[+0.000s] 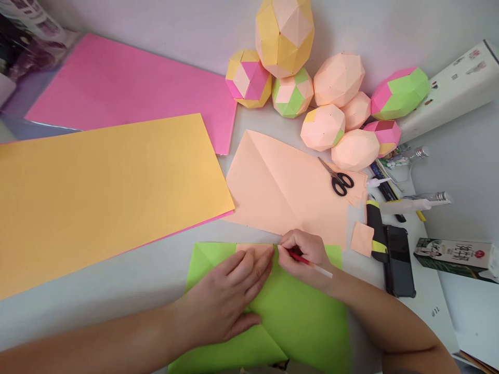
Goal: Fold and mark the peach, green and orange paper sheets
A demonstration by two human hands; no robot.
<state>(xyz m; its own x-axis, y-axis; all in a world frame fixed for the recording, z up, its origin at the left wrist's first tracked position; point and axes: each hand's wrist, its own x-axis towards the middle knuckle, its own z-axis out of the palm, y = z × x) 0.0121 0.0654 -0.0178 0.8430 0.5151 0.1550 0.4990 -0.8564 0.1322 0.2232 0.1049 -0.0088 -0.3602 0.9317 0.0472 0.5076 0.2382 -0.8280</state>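
My left hand (230, 293) lies flat, fingers stretched out, on a small peach paper piece (249, 248) that rests on a green sheet (304, 317). Close beside those fingertips, my right hand (302, 254) is closed on a red pencil (307, 262) whose tip touches the green sheet at the peach piece's right edge.
A large peach sheet (280, 187) lies beyond with black scissors (337, 179) on it. Orange (101, 192) and pink (128, 88) sheets lie to the left. Several paper polyhedra (335, 111) stand at the back. Glue tubes (413, 205), a phone (399, 259), a small peach square (362, 239) and a carton (454, 257) sit to the right.
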